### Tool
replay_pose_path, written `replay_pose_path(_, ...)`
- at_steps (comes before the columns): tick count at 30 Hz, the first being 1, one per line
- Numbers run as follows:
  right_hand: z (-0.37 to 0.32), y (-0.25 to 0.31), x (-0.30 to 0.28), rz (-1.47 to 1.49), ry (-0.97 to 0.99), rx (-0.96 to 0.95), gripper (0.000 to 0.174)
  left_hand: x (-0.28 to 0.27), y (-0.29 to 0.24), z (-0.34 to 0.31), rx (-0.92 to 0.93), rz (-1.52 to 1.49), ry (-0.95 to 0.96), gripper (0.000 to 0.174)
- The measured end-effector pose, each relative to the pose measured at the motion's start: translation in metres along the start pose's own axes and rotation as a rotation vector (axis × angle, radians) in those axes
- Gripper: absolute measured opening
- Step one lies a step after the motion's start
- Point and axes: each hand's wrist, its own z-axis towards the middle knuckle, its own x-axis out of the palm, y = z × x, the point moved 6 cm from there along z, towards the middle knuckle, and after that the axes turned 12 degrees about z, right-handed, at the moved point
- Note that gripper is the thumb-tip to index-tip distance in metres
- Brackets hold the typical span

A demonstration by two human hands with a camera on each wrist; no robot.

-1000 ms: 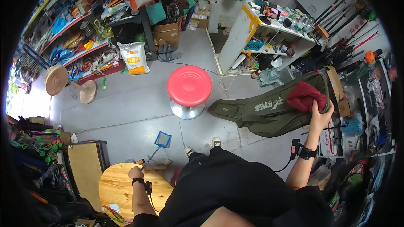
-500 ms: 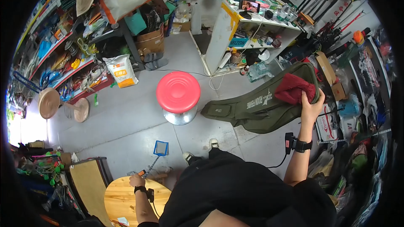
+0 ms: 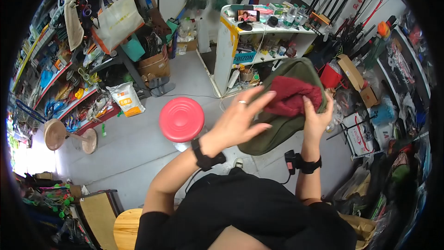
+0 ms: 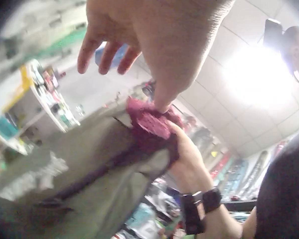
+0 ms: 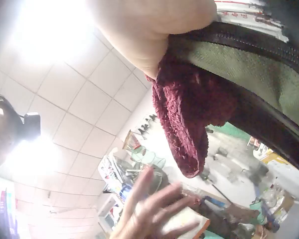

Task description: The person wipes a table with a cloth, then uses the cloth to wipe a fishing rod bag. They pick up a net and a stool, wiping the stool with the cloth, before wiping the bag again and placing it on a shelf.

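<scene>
My right hand (image 3: 317,118) grips the rim of an olive-green fishing rod bag (image 3: 261,141), its thumb pressing a dark red fuzzy cloth (image 3: 289,93) against that rim. The cloth bulges from the bag's open end, and a dark zipper (image 5: 259,42) runs along the edge in the right wrist view. My left hand (image 3: 233,122) is in front of the bag with fingers spread and nothing held. In the head view its fingertips overlap the cloth's left side. White lettering (image 4: 35,174) shows on the bag in the left wrist view.
A red round stool (image 3: 181,118) stands on the grey floor left of the bag. Behind it is a white shelf unit (image 3: 224,60) holding a phone (image 3: 247,15) and bottles. Crowded racks line both sides. A wooden table (image 3: 127,229) is at lower left.
My left hand has left the blue-framed mesh tool at the wooden table and come up and right to the bag. The bag's open end has shifted left in view with my right hand still gripping it.
</scene>
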Motion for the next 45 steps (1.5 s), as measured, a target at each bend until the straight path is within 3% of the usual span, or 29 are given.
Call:
replay_pose_path(3, 0.000, -0.004, -0.002, -0.037, 0.107, 0.057, 0.045, 0.041, -0.037, 0.049, 0.135, -0.079, -0.056, 0.071)
replay_pose_path(9, 0.018, -0.022, -0.012, 0.191, 0.144, 0.097, 0.045, 0.086, -0.029, 0.081, 0.056, -0.121, -0.331, 0.054)
replay_pose_path(11, 0.017, -0.028, -0.007, 0.249, 0.166, 0.109, 0.043, 0.085, -0.019, 0.083, 0.026, -0.063, -0.413, 0.062)
replay_pose_path(15, 0.019, -0.026, 0.010, 0.168, 0.211, 0.179, 0.031, 0.076, 0.035, 0.103, -0.198, -0.071, -0.574, 0.048)
replay_pose_path(19, 0.024, -0.031, 0.016, 0.176, 0.171, 0.236, 0.032, 0.065, 0.051, 0.119, -0.223, -0.044, -0.586, 0.039)
replay_pose_path(23, 0.022, -0.033, 0.042, 0.169, 0.146, 0.231, 0.030, 0.043, 0.081, 0.115, -0.334, -0.071, -0.799, 0.037)
replay_pose_path(27, 0.028, -0.046, 0.027, 0.126, 0.099, 0.219, 0.030, 0.071, 0.034, 0.104, -0.136, -0.184, -0.484, 0.035)
replay_pose_path(28, 0.028, -0.056, 0.021, 0.189, 0.050, 0.212, 0.033, 0.073, 0.014, 0.097, -0.066, -0.222, -0.406, 0.047)
replay_pose_path(29, 0.023, -0.055, 0.021, 0.185, 0.121, 0.185, 0.036, 0.082, 0.002, 0.086, -0.090, -0.224, -0.376, 0.060)
replay_pose_path(31, 0.014, -0.045, 0.025, 0.135, 0.138, 0.177, 0.038, 0.085, -0.002, 0.064, -0.072, -0.249, -0.381, 0.071)
replay_pose_path(37, 0.011, -0.052, 0.018, 0.227, 0.089, 0.274, 0.029, 0.069, 0.001, 0.051, 0.034, -0.025, -0.247, 0.063)
replay_pose_path(39, 0.014, -0.048, 0.018, 0.244, 0.030, 0.323, 0.027, 0.059, 0.004, 0.059, 0.004, -0.027, -0.257, 0.055)
replay_pose_path(41, 0.023, -0.032, 0.021, 0.206, -0.010, 0.226, 0.026, 0.044, 0.022, 0.074, -0.105, -0.122, -0.268, 0.045)
replay_pose_path(43, 0.022, -0.025, 0.037, 0.122, 0.029, 0.166, 0.025, 0.008, 0.070, 0.080, -0.186, -0.127, -0.550, 0.045)
replay_pose_path(45, 0.023, -0.029, 0.038, 0.130, -0.006, 0.217, 0.025, -0.016, 0.117, 0.068, -0.393, -0.228, -0.727, 0.046)
